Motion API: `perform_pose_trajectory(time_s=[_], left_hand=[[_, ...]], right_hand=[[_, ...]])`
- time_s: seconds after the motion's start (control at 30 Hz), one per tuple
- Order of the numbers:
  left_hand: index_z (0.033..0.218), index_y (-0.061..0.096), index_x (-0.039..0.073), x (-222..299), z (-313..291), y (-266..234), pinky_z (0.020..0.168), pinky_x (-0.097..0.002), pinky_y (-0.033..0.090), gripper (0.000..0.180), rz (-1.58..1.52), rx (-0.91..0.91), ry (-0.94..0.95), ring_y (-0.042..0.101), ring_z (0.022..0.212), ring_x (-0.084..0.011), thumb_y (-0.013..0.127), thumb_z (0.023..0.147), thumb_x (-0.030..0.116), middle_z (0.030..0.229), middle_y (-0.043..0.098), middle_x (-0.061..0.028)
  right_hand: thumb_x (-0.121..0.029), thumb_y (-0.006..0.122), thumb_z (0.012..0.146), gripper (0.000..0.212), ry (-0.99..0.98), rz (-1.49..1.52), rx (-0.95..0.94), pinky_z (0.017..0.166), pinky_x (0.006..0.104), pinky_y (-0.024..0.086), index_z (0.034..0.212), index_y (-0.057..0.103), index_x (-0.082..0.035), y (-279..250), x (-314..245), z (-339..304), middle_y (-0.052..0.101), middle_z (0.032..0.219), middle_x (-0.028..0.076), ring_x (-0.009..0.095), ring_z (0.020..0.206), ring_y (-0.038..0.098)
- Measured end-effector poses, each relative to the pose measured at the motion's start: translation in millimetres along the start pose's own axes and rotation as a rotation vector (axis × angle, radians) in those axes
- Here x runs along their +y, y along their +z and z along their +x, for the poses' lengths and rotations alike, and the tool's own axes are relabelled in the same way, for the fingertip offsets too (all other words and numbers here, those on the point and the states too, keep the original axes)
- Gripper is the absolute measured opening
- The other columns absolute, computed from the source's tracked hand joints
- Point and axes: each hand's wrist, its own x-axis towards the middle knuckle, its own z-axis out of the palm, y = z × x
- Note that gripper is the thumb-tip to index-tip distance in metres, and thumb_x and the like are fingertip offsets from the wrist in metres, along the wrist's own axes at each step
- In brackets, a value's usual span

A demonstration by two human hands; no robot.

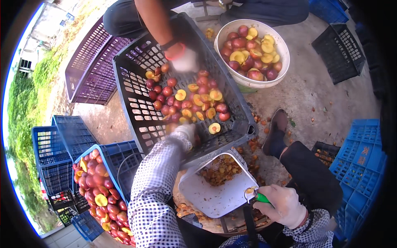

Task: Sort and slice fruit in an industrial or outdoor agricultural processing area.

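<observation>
My left hand (184,133), in a white glove, reaches into the near side of a black plastic crate (248,120). Its fingers are smeared by motion beside whole and halved plums (186,101), red-skinned with yellow flesh. My right hand (285,205), gloved too, is closed around a pitting tool (262,198) with a green handle. The tool's metal ring end, with a bit of yellow on it, lies over the right rim of a white tub (206,200). Brown-yellow pits and scraps (221,170) lie in that tub.
Across the crate, a co-worker's gloved hand (184,61) reaches into it. A white bucket (281,76) of halved plums stands at the far right. A blue crate (105,159) full of plums is at my left. More crates (357,165) stand around; scraps litter the floor.
</observation>
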Motion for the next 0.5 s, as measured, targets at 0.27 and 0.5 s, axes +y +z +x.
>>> perform_pose_trajectory(time_s=[0.27, 0.5], left_hand=[[0.11, 0.065, 0.003, -11, -34, -42, 0.061, -0.0311, 0.055, 0.042, -0.97, -0.026, 0.129, 0.068, 0.067, -0.0207, 0.078, 0.077, 0.026, 0.085, 0.069, -0.0099], [0.121, 0.055, -0.005, 39, -153, -113, 0.093, -0.0383, 0.052, 0.034, -1.821, -0.016, 0.681, 0.061, 0.111, -0.0234, 0.044, 0.095, 0.013, 0.117, 0.063, -0.0139]], right_hand=[[-0.025, 0.074, 0.085, 0.032, -0.123, 0.16, 0.048, 0.066, 0.0433, 0.054, 0.109, 0.063, -0.007, 9, -8, -7, 0.069, 0.09, 0.014, 0.037, 0.077, 0.068], [-0.031, 0.066, 0.092, 0.03, 0.019, 0.459, -0.125, 0.069, 0.0434, 0.053, 0.109, 0.063, -0.006, 6, -25, -8, 0.07, 0.087, 0.016, 0.038, 0.08, 0.068]])
